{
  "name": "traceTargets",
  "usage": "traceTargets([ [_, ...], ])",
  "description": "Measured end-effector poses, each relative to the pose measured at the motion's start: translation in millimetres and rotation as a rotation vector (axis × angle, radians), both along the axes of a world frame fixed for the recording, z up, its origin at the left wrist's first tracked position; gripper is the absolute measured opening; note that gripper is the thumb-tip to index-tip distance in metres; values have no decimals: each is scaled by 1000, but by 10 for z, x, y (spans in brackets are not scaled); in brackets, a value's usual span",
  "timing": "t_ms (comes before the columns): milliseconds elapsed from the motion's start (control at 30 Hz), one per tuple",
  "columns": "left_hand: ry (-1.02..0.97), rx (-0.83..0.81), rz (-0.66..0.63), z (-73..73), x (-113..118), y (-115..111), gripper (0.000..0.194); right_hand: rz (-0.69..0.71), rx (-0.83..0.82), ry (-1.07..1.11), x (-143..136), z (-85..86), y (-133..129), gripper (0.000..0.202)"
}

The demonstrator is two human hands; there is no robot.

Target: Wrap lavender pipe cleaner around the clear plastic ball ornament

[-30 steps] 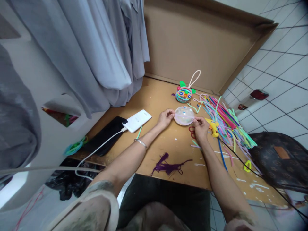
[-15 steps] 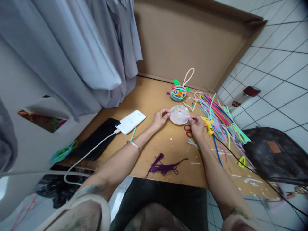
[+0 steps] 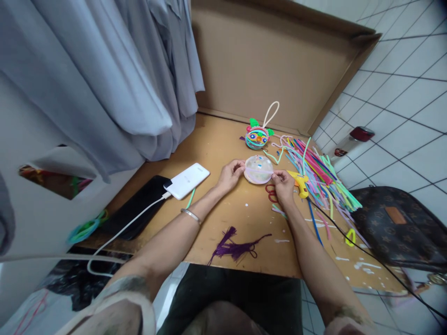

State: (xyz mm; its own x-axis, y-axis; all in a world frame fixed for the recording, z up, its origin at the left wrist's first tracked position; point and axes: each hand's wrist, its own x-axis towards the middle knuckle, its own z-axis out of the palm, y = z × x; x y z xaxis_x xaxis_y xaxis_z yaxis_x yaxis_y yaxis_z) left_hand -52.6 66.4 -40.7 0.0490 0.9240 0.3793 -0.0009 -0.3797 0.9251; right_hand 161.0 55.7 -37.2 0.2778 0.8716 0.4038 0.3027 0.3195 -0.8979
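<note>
A round clear disc-like piece [image 3: 259, 163] with small coloured specks lies on the brown table between my hands. A thin pale purple strip [image 3: 257, 170] crosses it from side to side. My left hand [image 3: 232, 174] pinches the strip's left end at the disc's edge. At the right edge, my right hand [image 3: 283, 183] pinches the other end. Behind the disc stands a colourful ball with a face [image 3: 257, 137], green ears and a cream loop. Red-handled scissors [image 3: 271, 192] lie beside my right hand, their blades hidden.
A yellow glue gun [image 3: 299, 183] and a pile of coloured pipe cleaners [image 3: 319, 167] lie at the right, near a brown bag [image 3: 401, 225]. Purple tassels [image 3: 235, 246] lie at the front. A white power bank [image 3: 188, 180] with a cable is at the left. Cardboard [image 3: 272, 60] stands behind.
The whole view has shifted slightly. Both hands keep their pinch on the strip across the disc, with little other visible movement.
</note>
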Motion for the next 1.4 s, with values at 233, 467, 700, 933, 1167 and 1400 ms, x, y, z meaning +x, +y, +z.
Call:
traceTargets([
  [233,10,-20,-5,25,-7,7,12,2,-11,-14,2,3,-2,16],
  [467,53,-25,19,3,-13,30,10,12,-8,-17,-3,19,-19,17],
  [700,40,-40,20,31,-19,18,8,31,-98,-22,-9,43,-59,24],
  [933,40,-60,43,27,-18,31,7,11,-15,-35,-24,61,-39,20],
  [1167,-5,-83,70,14,18,27,4,-1,-30,-37,-43,77,-58,20],
  [1400,-49,-52,63,8,41,8,4,-4,-46,-33,-42,83,-67,20],
])
